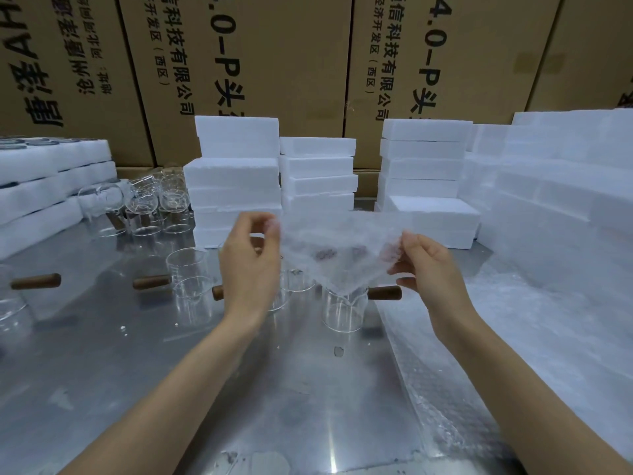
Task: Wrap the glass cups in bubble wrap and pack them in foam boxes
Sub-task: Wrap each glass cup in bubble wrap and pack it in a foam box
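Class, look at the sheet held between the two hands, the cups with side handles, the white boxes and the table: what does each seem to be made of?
Sheet: clear plastic bubble wrap, judging by its dimpled, see-through look.
Cups: clear glass, glossy; handles look like brown wood.
White boxes: foam, matte and grainy-edged.
Table: probably stainless steel, given its dull grey reflections.

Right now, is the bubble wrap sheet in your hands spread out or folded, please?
Spread out: the left hand and right hand pinch opposite edges of the bubble wrap sheet.
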`<state>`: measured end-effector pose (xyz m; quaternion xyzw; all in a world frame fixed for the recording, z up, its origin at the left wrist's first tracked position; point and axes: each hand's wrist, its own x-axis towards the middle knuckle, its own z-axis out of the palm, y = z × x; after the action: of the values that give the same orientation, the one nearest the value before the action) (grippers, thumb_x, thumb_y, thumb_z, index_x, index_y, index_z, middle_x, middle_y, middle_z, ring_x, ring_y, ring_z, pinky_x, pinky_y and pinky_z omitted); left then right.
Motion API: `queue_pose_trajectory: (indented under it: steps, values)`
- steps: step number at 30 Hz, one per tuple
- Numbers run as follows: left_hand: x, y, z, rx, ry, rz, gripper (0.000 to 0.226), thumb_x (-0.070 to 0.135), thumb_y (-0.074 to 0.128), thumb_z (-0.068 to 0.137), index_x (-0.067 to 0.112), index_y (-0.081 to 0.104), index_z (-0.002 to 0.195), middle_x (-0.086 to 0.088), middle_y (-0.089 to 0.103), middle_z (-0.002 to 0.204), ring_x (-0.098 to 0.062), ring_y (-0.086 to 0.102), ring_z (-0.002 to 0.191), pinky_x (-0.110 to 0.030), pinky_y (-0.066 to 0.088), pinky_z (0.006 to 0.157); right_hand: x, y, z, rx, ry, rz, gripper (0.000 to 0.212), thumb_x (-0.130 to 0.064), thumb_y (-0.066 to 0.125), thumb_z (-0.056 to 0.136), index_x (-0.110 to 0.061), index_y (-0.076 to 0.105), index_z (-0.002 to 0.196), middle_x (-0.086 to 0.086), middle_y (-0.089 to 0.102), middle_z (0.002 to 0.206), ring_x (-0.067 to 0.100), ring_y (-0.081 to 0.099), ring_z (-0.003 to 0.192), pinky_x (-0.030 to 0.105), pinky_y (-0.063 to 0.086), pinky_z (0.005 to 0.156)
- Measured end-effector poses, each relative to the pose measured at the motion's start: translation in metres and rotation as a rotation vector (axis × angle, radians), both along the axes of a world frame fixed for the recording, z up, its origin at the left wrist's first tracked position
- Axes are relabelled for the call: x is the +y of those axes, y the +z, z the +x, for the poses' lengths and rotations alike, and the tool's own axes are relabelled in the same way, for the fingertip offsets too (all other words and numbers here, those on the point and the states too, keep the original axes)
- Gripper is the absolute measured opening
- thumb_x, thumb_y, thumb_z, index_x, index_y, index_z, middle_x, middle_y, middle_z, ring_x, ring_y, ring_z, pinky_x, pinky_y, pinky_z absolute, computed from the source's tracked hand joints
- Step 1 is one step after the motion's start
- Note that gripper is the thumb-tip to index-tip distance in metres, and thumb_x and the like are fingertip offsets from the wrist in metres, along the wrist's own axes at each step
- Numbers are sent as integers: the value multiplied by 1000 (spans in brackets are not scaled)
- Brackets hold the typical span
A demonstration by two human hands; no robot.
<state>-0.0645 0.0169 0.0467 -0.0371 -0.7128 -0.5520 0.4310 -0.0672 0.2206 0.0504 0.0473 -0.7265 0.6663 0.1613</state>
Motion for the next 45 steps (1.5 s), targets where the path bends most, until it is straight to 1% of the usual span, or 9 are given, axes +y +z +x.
queue_pose_trajectory:
  steps: [4, 8, 10, 15, 20, 25, 34, 42, 45]
  values:
    - [-7, 8, 0, 48, 67, 166, 9, 26, 47, 99, 32, 49, 92, 14, 55, 90, -6, 56, 75, -9, 41, 58, 5, -5, -1, 81, -150, 442, 38, -50, 34, 96, -23, 59, 89, -14, 61, 83, 3, 55, 78, 20, 37, 62]
    - [-4, 10, 5, 151, 135, 19, 4, 25, 49, 99, 23, 47, 99, 19, 52, 91, 4, 52, 75, -8, 40, 63, 5, -9, 1, 14, -81, 934, 40, -54, 32, 95, -24, 56, 83, -9, 61, 82, 13, 56, 81, 32, 44, 68]
    - [-2, 9, 7, 201, 160, -83, 7, 26, 51, 99, 21, 46, 100, 21, 51, 92, 6, 51, 79, -6, 39, 68, 4, -9, 2, -41, 25, 1049, 44, -53, 32, 96, -21, 59, 80, -8, 64, 78, 13, 58, 77, 31, 46, 70]
    - [-11, 8, 3, 175, 210, -165, 5, 27, 53, 98, 23, 55, 96, 9, 56, 94, -2, 50, 78, -10, 39, 70, -3, -3, 9, -124, 214, 800, 44, -51, 38, 95, -28, 62, 66, -21, 59, 61, -2, 54, 64, 17, 39, 61]
    - [-17, 6, 2, 126, 246, -236, 11, 27, 63, 92, 19, 70, 94, 7, 53, 81, 3, 50, 67, -11, 39, 63, 5, 10, 12, -91, 212, 468, 33, -46, 63, 83, -16, 68, 71, -12, 61, 52, -1, 50, 46, 15, 42, 52]
    - [-8, 4, 6, 158, 196, -354, 11, 19, 69, 87, 16, 75, 96, 7, 52, 78, 3, 49, 65, -6, 36, 59, 13, 23, 21, -107, 536, -5, 26, -39, 67, 77, -17, 67, 63, -1, 49, 49, 8, 42, 43, 15, 39, 44]
    - [2, 0, 7, 241, 174, -493, 13, 22, 73, 84, 18, 77, 96, 10, 47, 73, 3, 40, 52, -13, 36, 53, 2, 18, 27, -159, 930, -179, 34, -53, 81, 59, -21, 71, 66, -4, 58, 48, 4, 52, 42, 13, 43, 45]
    - [8, 2, 6, 202, 0, -227, 14, 24, 70, 86, 31, 71, 98, 15, 51, 68, 1, 50, 60, -7, 34, 58, -3, 14, 21, -22, 456, -242, 28, -46, 70, 66, -19, 74, 71, 2, 68, 63, 9, 66, 56, 16, 53, 56]
    - [13, 3, 11, 236, -23, -280, 15, 24, 68, 87, 25, 72, 101, 16, 50, 69, -1, 48, 59, -7, 34, 59, -4, 12, 22, 136, 194, -126, 21, -41, 68, 75, -20, 74, 77, 4, 72, 68, 13, 69, 63, 16, 52, 57]
